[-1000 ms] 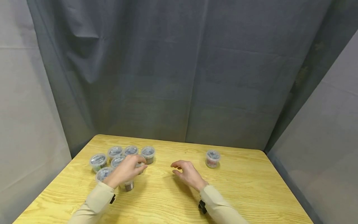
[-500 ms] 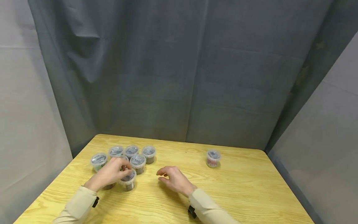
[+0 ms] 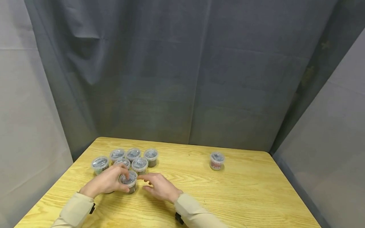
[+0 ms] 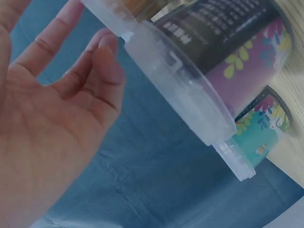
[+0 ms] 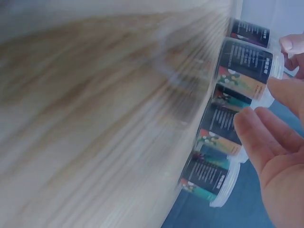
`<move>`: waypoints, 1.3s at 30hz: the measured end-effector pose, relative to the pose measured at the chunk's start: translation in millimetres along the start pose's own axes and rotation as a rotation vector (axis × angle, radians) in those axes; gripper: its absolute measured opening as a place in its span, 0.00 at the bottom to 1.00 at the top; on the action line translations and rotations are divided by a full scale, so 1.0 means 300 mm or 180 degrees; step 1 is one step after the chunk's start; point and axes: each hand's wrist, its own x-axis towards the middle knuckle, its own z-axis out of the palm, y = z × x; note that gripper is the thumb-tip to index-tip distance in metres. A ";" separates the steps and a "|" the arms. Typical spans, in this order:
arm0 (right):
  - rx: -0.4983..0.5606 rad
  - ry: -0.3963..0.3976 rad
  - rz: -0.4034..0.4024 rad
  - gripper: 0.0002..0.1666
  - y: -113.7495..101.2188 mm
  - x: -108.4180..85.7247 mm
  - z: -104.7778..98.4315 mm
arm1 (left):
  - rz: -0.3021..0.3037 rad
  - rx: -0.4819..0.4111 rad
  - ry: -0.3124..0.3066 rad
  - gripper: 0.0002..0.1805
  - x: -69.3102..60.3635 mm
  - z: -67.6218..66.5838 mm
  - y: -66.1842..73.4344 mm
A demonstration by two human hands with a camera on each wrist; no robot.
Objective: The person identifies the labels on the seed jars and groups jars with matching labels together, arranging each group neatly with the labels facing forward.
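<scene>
My left hand is at the nearest lidded plastic tub, thumb at its near-left rim and fingers bent over the lid. In the left wrist view, its other fingers curl loosely beside a tub with a purple label. On the tub's other side is my right hand, its index fingertip at the lid's right edge, thumb apart below. The right wrist view shows the right fingers fairly straight beside a row of tubs with dark labels. Whether that fingertip touches is unclear.
Behind the hands, several similar tubs stand close together on the wooden table. One is partly hidden under the left wrist. A lone reddish tub stands at the back right. Grey curtains enclose the table.
My left hand has come back leftward from above the group and down to the nearest tub. The right hand has moved left across the table to that tub's right side.
</scene>
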 end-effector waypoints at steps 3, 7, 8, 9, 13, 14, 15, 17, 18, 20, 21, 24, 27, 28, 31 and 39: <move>-0.0052 -0.0098 0.0061 0.28 -0.012 0.017 0.013 | -0.0066 0.0127 0.0086 0.16 -0.006 0.006 0.000; -0.0138 -0.0140 0.0081 0.28 -0.022 0.030 0.027 | 0.0044 0.0278 0.0162 0.18 -0.005 0.018 -0.005; -0.0138 -0.0123 0.0079 0.27 -0.024 0.032 0.030 | 0.0100 0.0321 0.0183 0.19 -0.004 0.021 -0.006; -0.0140 -0.0099 0.0078 0.26 -0.025 0.033 0.033 | 0.0146 0.0349 0.0204 0.20 -0.004 0.025 -0.006; -0.0045 0.0043 0.0104 0.20 -0.025 0.032 0.038 | 0.0227 0.0366 0.0219 0.22 0.000 0.033 0.000; -0.0019 0.0078 0.0114 0.18 -0.025 0.031 0.039 | 0.0236 0.0351 0.0215 0.22 0.001 0.035 0.003; 0.0004 0.0106 0.0131 0.16 -0.024 0.029 0.039 | 0.0240 0.0332 0.0200 0.22 0.002 0.037 0.006; 0.0039 0.0143 0.0168 0.13 -0.022 0.026 0.038 | 0.0256 0.0301 0.0150 0.22 0.005 0.041 0.013; 0.0050 0.0151 0.0187 0.11 -0.021 0.023 0.037 | 0.0278 0.0292 0.0140 0.21 0.007 0.044 0.016; 0.0065 0.0160 0.0211 0.11 -0.018 0.018 0.034 | 0.0346 0.0254 0.0129 0.20 0.012 0.052 0.021; 0.0078 0.0161 0.0227 0.11 -0.017 0.015 0.032 | 0.0371 0.0242 0.0127 0.20 0.015 0.057 0.023; 0.0098 0.0158 0.0246 0.11 -0.013 0.004 0.024 | 0.0451 0.0191 0.0168 0.20 0.023 0.070 0.030; 0.0154 0.0161 0.0266 0.11 -0.007 -0.008 0.016 | 0.0475 0.0118 0.0184 0.19 0.029 0.082 0.038; 0.0190 0.0164 0.0271 0.11 -0.005 -0.014 0.013 | 0.0471 0.0090 0.0182 0.19 0.031 0.085 0.041; 0.0340 0.0185 0.0282 0.10 0.006 -0.031 0.003 | 0.0479 -0.0008 0.0210 0.19 0.038 0.095 0.050; 0.0810 0.0307 0.0492 0.09 0.035 -0.074 -0.046 | 0.0451 -0.0592 0.0361 0.18 0.075 0.110 0.072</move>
